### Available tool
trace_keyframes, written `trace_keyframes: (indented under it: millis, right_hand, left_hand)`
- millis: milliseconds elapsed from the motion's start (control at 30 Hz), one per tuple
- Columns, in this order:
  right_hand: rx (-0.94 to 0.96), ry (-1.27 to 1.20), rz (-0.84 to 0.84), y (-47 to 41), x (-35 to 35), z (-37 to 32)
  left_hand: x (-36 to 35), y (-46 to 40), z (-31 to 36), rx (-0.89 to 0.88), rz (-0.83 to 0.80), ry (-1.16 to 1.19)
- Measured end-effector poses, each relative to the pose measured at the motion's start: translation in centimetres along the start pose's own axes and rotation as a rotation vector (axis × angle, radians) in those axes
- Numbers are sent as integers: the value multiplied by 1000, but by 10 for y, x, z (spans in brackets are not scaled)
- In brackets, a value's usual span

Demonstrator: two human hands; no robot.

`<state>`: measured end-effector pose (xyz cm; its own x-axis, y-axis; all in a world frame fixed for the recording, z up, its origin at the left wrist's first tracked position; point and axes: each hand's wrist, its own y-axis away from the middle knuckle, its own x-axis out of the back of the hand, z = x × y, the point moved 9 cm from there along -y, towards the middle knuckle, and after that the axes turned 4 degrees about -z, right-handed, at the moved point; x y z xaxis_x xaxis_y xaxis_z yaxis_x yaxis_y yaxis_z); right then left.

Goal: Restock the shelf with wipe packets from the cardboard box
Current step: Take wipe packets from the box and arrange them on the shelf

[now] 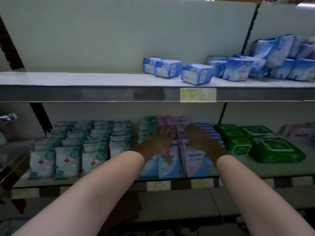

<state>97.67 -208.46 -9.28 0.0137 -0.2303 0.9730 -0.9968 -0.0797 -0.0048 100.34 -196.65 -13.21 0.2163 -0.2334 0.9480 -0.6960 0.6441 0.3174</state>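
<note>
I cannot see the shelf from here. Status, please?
Left hand and right hand flat on pink and blue wipe packets, lower shelf. Nothing gripped. Green packs alongside, clear.

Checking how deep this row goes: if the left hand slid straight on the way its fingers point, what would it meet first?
Probably the pink wipe packets stacked just past the left hand's fingertips, then the shelf's back panel; depth is unclear.

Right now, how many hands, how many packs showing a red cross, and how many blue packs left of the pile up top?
Hands: 2
Red-cross packs: 3
Blue packs left of the pile: 3
Total: 8
</note>
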Motion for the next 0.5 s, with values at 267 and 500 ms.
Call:
trace_keyframes:
  millis: [267, 500]
  right_hand:
    - [-50, 439, -230, 30, -60, 34]
    - [-43, 533, -86, 29, -57, 20]
  left_hand:
    - [-15, -11, 18, 124, 91, -221]
    - [-17, -13, 22, 189, 108, -176]
